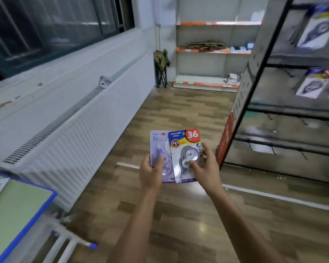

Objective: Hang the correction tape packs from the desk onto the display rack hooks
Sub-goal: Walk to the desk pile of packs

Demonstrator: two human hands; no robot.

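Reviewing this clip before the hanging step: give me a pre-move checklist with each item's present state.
1. Purple pack held by left hand: ok, thumb on its front.
2. Blue-and-red pack held by right hand: ok, fingers on its blister.
3. Packs separated for hanging singly: not ok, the blue-and-red one overlaps the purple one.
4. Hang holes at the pack tops intact: cannot tell.
5. Display rack within view: ok, to the right, with packs already hanging.
6. Free hook chosen: cannot tell, rack is blurred.
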